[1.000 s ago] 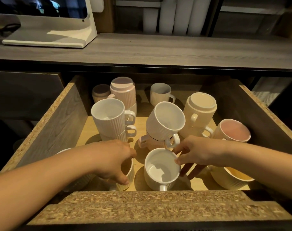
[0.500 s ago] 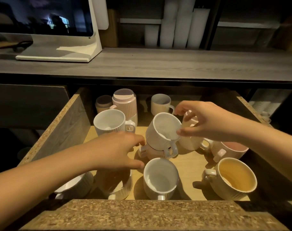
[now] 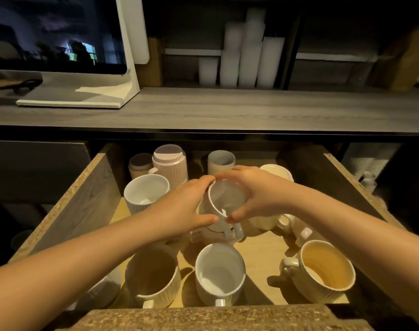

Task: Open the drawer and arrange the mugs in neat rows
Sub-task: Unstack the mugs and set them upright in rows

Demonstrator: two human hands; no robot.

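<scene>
Mid-drawer (image 3: 91,194), left hand (image 3: 179,211) and right hand (image 3: 254,194) closed round a tilted white mug (image 3: 225,201) — fingers on its far rim, thumbs near the handle, perched on another mug. Sorting step, apparently: drawer already open, rows not yet formed. Next, probably — lift clear, level, and set upright beside the front-edge mugs (image 3: 219,273).

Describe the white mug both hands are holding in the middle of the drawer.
The white mug is ribbed and ceramic-looking, empty, tilted with its mouth toward the camera. It sits atop another mug, handle toward the drawer front. The left hand and right hand cup its sides, fingertips meeting over the far rim, thumbs near the handle.
</scene>
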